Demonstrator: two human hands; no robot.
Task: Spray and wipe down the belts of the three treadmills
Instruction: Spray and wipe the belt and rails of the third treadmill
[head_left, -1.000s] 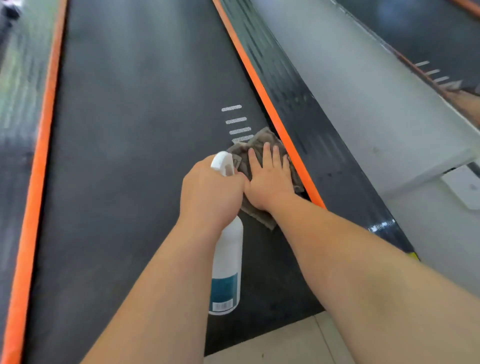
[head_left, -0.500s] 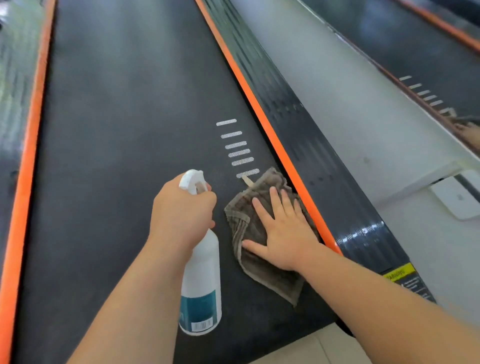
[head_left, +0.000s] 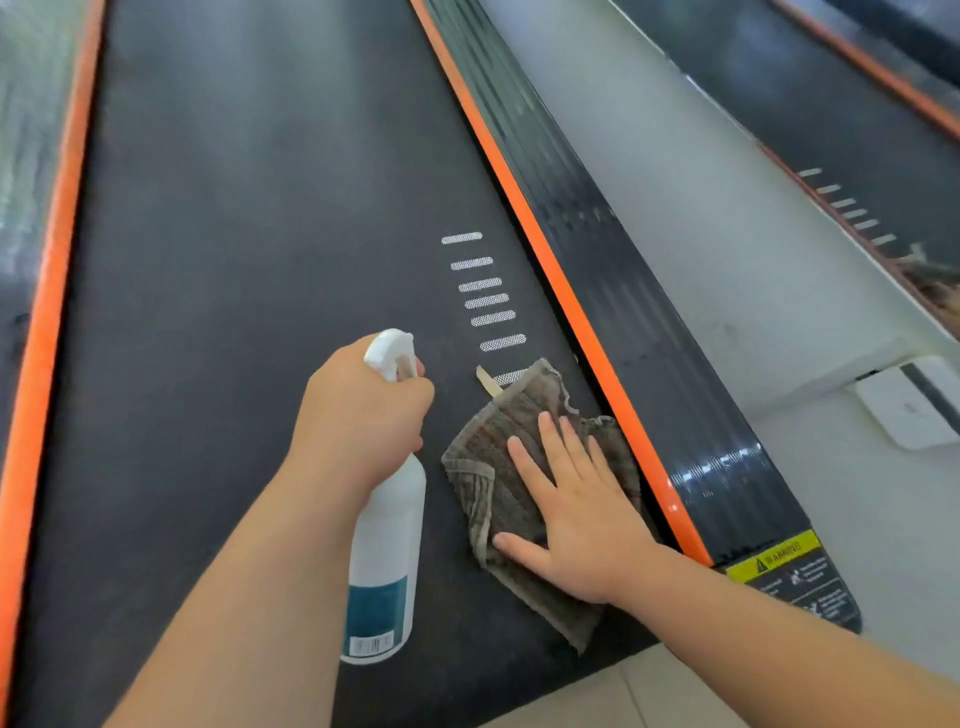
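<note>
Spray bottle (head_left: 387, 519), white with a teal label, is gripped around its neck by the left hand (head_left: 358, 415), fingers wrapped at the trigger and the nozzle aimed forward over the black treadmill belt (head_left: 249, 260). Right hand (head_left: 576, 519) is laid flat and spread open on a brown cloth (head_left: 498, 467), which is pressed onto the belt near its rear right corner, just beside the orange stripe (head_left: 566, 291) and the glossy black side rail (head_left: 649, 338). White dash markings (head_left: 480, 291) are seen on the belt beyond the cloth, the nearest partly covered by it. A yellow warning label (head_left: 774, 556) is fixed at the rail's end. A second treadmill belt (head_left: 831, 104) is seen at the upper right
</note>
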